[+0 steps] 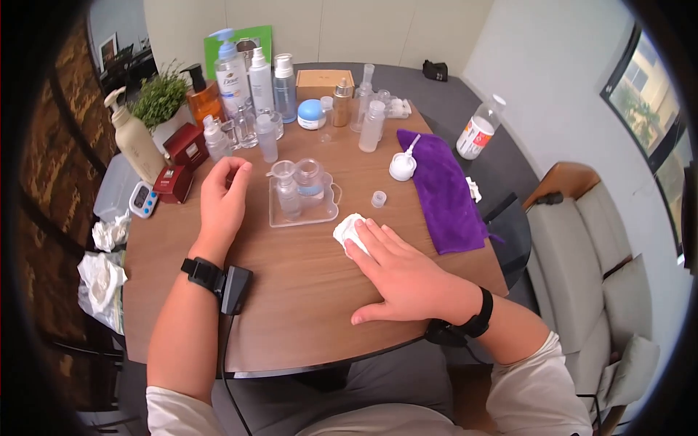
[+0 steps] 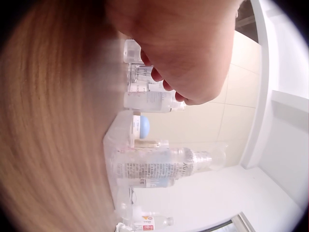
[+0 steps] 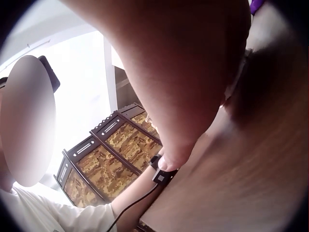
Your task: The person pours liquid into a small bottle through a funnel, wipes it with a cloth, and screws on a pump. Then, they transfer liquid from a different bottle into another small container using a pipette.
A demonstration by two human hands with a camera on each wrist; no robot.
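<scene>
My right hand (image 1: 400,276) lies flat over a crumpled white tissue (image 1: 348,231), straight fingers pressing it on the wooden table (image 1: 291,305). The thumb points out to the side. Over at the left, my left hand (image 1: 223,196) holds nothing, and its fingers hang loosely curled. Right of it is a clear plastic tray (image 1: 313,216) carrying a small clear bottle (image 1: 288,200) with a funnel (image 1: 282,170) in its top and a clear open jar (image 1: 310,182). A small clear cap (image 1: 379,198) sits beyond the tissue. In the left wrist view the labelled bottle (image 2: 154,169) shows near the hand.
Pump bottles, including a Dove bottle (image 1: 231,76), and a plant (image 1: 156,98) line the back left. A purple cloth (image 1: 445,196) hangs over the right edge, with a white pump cap (image 1: 402,166) beside it. Red boxes (image 1: 173,183) and a timer (image 1: 142,199) stand left.
</scene>
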